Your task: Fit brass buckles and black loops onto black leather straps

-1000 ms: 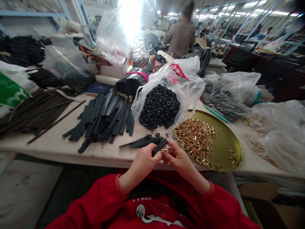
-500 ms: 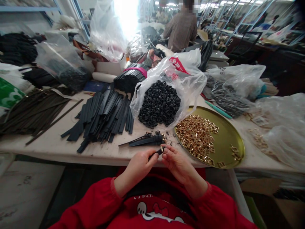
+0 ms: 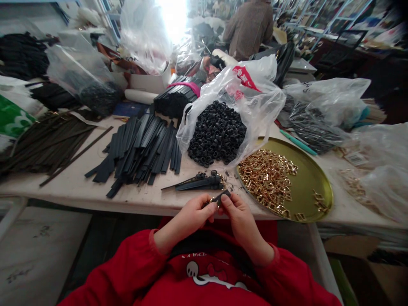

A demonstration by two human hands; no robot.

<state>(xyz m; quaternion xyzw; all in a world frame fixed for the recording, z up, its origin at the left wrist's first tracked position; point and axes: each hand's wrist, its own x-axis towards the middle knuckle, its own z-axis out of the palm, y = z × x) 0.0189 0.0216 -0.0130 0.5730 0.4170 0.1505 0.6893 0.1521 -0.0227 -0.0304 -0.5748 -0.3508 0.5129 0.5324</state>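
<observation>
Between my hands, near the table's front edge, is a short black strap (image 3: 222, 196) with a small gold buckle (image 3: 212, 199) on it. My left hand (image 3: 200, 212) pinches the strap at the buckle. The fingers of my right hand (image 3: 237, 209) grip the strap's other end. Just beyond lie several finished-looking black straps with buckles (image 3: 199, 182). Behind them, a plastic bag (image 3: 264, 91) holds a heap of black loops (image 3: 216, 134). A round gold tray (image 3: 314, 174) at the right carries many gold buckles (image 3: 267, 178).
Black strips (image 3: 143, 144) are piled left of the loops, with brown strips (image 3: 54, 144) farther left. A teal pen-like tool (image 3: 298, 142) lies behind the tray. Plastic bags (image 3: 328, 102) crowd the right side. Another person (image 3: 250, 27) is at the back.
The strap has turned between my hands; its black end now points up to the right, and the buckle is at my left fingers. The camera view has shifted slightly.
</observation>
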